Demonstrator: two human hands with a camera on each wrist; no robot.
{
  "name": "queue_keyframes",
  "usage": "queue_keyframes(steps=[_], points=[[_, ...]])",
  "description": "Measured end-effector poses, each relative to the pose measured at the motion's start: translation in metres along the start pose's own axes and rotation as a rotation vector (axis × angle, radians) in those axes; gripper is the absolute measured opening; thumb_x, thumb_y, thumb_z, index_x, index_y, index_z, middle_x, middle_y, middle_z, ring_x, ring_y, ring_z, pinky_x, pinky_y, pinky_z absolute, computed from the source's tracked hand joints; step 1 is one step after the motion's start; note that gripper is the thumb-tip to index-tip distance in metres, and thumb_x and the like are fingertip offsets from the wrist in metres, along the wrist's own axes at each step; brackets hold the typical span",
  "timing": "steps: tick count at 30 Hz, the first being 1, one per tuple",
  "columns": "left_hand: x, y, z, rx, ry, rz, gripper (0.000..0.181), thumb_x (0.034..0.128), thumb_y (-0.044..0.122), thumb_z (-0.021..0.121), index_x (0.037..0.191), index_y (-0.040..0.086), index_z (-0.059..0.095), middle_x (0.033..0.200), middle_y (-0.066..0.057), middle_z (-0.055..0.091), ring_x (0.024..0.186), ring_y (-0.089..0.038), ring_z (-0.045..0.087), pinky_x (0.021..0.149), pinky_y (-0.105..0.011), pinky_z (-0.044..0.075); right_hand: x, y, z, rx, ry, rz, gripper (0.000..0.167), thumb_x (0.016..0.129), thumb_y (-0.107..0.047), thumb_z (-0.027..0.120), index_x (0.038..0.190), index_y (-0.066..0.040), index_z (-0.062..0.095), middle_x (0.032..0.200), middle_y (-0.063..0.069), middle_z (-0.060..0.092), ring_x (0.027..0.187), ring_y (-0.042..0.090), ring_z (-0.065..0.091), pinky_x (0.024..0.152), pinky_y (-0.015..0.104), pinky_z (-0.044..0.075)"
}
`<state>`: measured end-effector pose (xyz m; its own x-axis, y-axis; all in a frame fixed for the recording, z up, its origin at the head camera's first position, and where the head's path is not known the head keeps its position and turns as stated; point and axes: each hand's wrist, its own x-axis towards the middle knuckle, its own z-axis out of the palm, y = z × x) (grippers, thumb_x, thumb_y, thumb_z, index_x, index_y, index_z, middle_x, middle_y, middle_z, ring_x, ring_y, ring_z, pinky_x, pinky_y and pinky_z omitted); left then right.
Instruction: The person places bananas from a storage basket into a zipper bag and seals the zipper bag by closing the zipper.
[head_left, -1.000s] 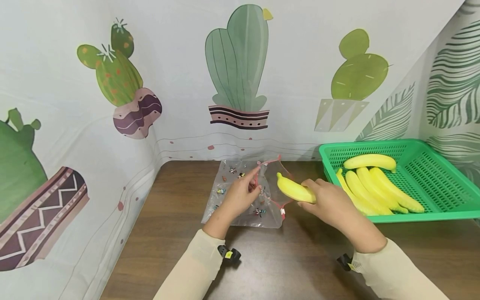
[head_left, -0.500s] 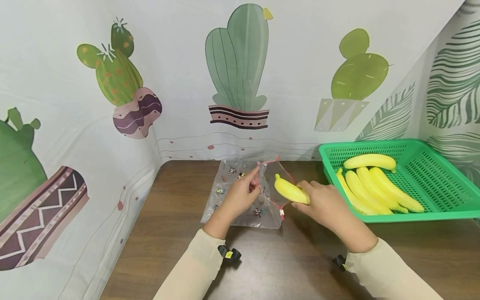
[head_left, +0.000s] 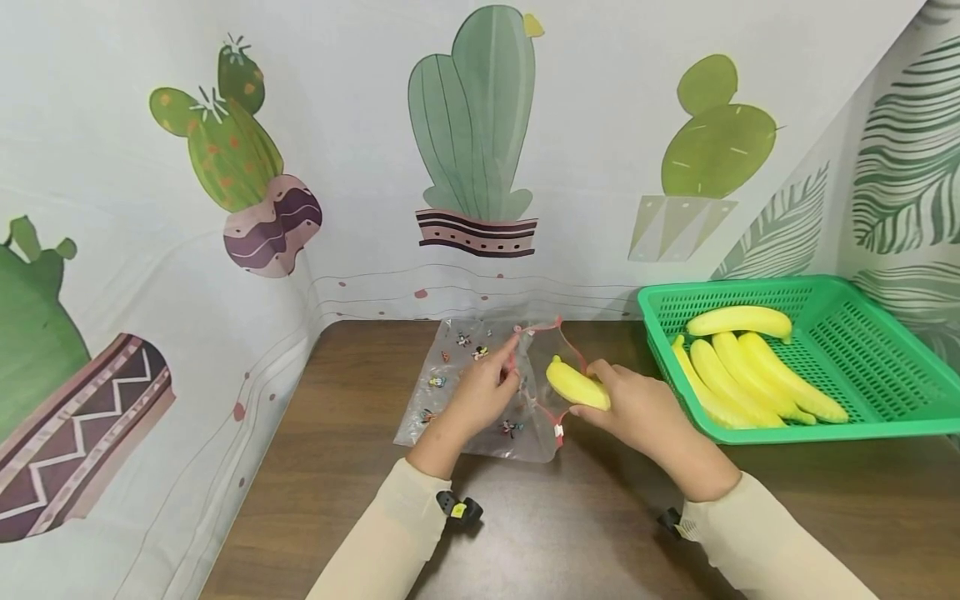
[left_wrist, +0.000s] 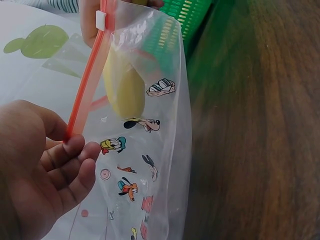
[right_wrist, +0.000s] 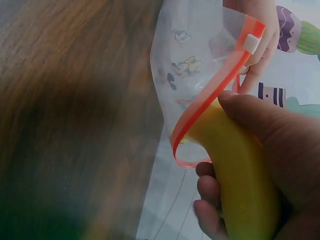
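A clear zip bag (head_left: 450,392) with cartoon prints and a red slider edge is held up off the wooden table, its mouth spread toward the right. My left hand (head_left: 480,396) pinches the red edge (left_wrist: 82,100) between thumb and fingers. In my right hand (head_left: 637,412) is a yellow banana (head_left: 573,385), gripped round its rear part. The banana's front end lies inside the bag's mouth, seen through the plastic in the left wrist view and crossing the red rim (right_wrist: 200,107) in the right wrist view.
A green basket (head_left: 892,429) with several bananas (head_left: 750,375) stands at the right on the brown table (head_left: 555,533). Behind the table hangs a white cloth (head_left: 360,167) printed with cacti.
My right hand has moved left and slightly down with the banana, to the bag's mouth. The bag has shifted a little, and my left hand has stayed almost in place.
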<state>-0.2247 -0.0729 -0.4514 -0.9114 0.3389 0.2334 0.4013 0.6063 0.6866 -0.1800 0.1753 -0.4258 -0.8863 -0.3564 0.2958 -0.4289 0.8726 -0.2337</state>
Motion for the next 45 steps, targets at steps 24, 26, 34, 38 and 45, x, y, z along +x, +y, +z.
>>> queue_keyframes(steps=[24, 26, 34, 38, 45], points=[[0.000, 0.002, 0.003, -0.001, -0.046, 0.009, 0.056, 0.1017, 0.013, 0.047, 0.157, 0.010, 0.036, 0.080, 0.002, 0.052, 0.061, -0.008, 0.043, 0.055, -0.022, 0.040, 0.006, -0.010, -0.003, 0.165, -0.103, 0.012, 0.039, 0.082, -0.019, 0.079, 0.116, -0.008, 0.063, 0.107, 0.006, 0.061, 0.076, 0.015, 0.054, 0.065, 0.033, 0.050], [-0.001, 0.002, 0.003, -0.006, -0.047, 0.010, 0.056, 0.1015, 0.013, 0.047, 0.157, 0.010, 0.036, 0.082, 0.002, 0.053, 0.061, -0.008, 0.043, 0.055, -0.022, 0.040, 0.007, -0.012, -0.002, 0.174, -0.083, 0.017, 0.038, 0.082, -0.021, 0.083, 0.113, -0.010, 0.065, 0.104, 0.005, 0.061, 0.075, 0.016, 0.054, 0.066, 0.034, 0.051], [-0.002, 0.003, 0.005, 0.007, -0.057, -0.013, 0.055, 0.1017, 0.017, 0.046, 0.156, 0.013, 0.037, 0.086, 0.002, 0.055, 0.065, -0.009, 0.046, 0.059, -0.023, 0.043, 0.011, -0.018, 0.004, 0.197, -0.103, 0.070, 0.038, 0.082, -0.030, 0.084, 0.110, -0.013, 0.065, 0.099, 0.004, 0.059, 0.066, 0.015, 0.052, 0.060, 0.032, 0.047], [-0.003, 0.005, 0.006, -0.007, -0.071, -0.026, 0.056, 0.1013, 0.016, 0.046, 0.157, 0.013, 0.037, 0.089, 0.001, 0.057, 0.063, -0.008, 0.046, 0.057, -0.023, 0.043, 0.011, -0.021, 0.006, 0.220, -0.110, 0.060, 0.036, 0.083, -0.025, 0.083, 0.111, -0.011, 0.065, 0.103, 0.007, 0.059, 0.069, 0.016, 0.054, 0.062, 0.032, 0.049], [-0.002, 0.006, 0.008, -0.005, -0.074, -0.040, 0.056, 0.1022, 0.015, 0.047, 0.157, 0.011, 0.036, 0.088, 0.001, 0.059, 0.059, -0.006, 0.047, 0.051, -0.021, 0.042, 0.009, -0.027, 0.011, 0.225, -0.114, 0.029, 0.033, 0.083, -0.016, 0.081, 0.111, -0.005, 0.066, 0.106, 0.009, 0.061, 0.077, 0.016, 0.056, 0.068, 0.032, 0.050]])
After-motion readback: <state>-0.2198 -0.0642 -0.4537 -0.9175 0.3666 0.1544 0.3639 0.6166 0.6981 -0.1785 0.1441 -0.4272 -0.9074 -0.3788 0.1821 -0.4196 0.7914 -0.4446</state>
